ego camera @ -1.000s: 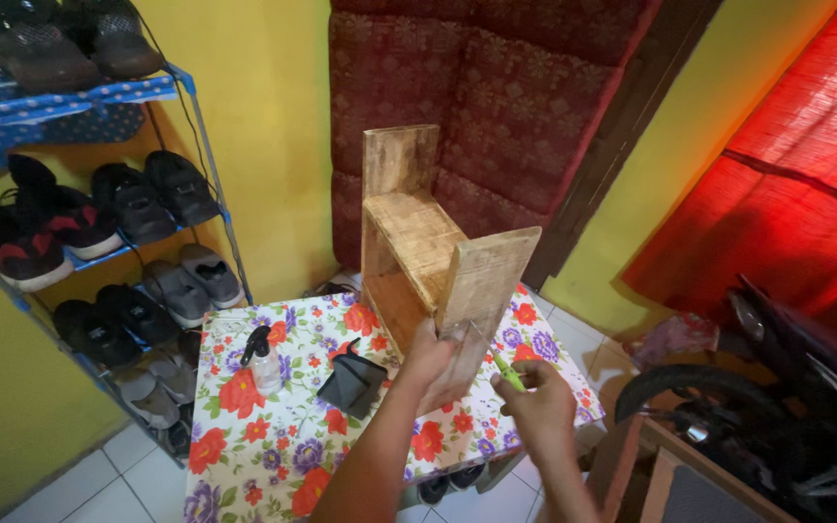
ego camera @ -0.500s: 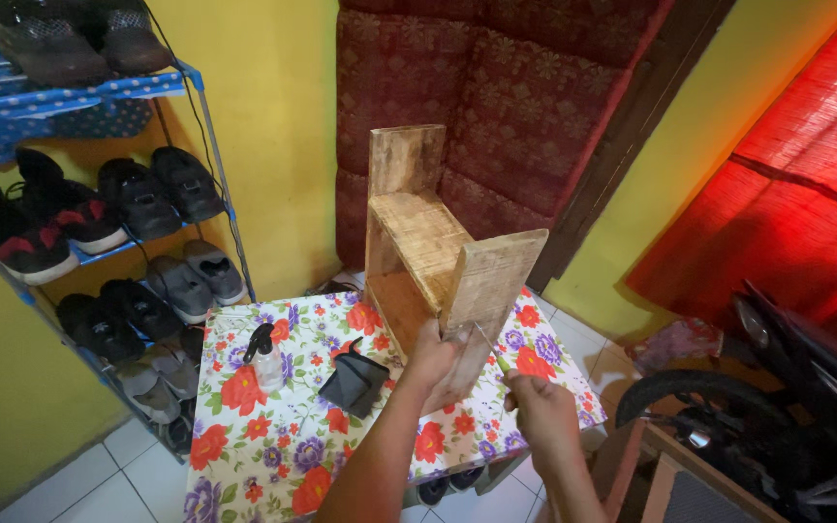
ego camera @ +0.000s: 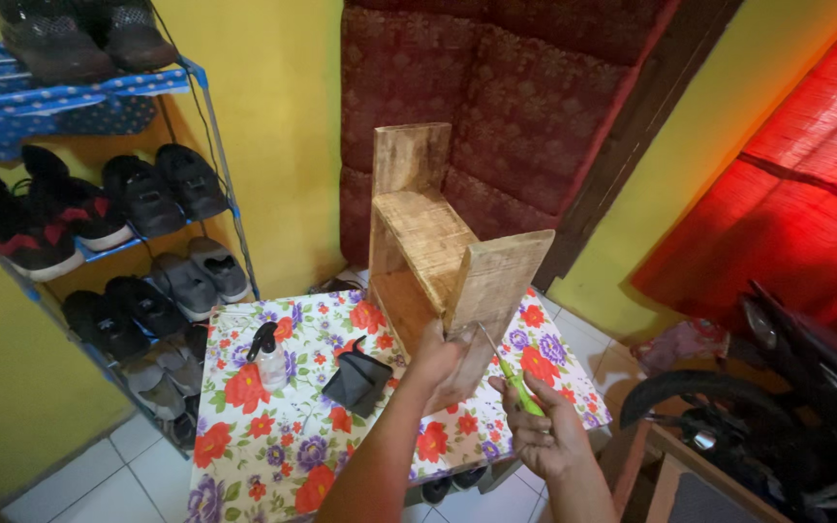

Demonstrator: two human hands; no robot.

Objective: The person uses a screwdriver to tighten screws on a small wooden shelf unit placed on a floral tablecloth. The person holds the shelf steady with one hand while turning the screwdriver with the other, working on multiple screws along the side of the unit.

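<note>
A small rough wooden shelf unit (ego camera: pixel 438 242) stands tilted on a table covered with a floral cloth (ego camera: pixel 273 436). My left hand (ego camera: pixel 435 356) grips the lower edge of the shelf's near end board. In my right hand (ego camera: pixel 544 431) is a screwdriver with a green handle (ego camera: pixel 515 383); its metal tip points up at the near board, close to my left hand.
A small spray bottle (ego camera: pixel 270 356) and a black pouch (ego camera: pixel 358 381) lie on the cloth. A blue shoe rack (ego camera: pixel 99 242) full of shoes stands at left. A motorcycle (ego camera: pixel 767 416) is at right, by a red curtain (ego camera: pixel 796 184). A dark red mattress (ego camera: pixel 496 107) leans on the wall behind.
My right hand has risen and brought the screwdriver tip up against the near board. The left hand and the shelf have stayed put.
</note>
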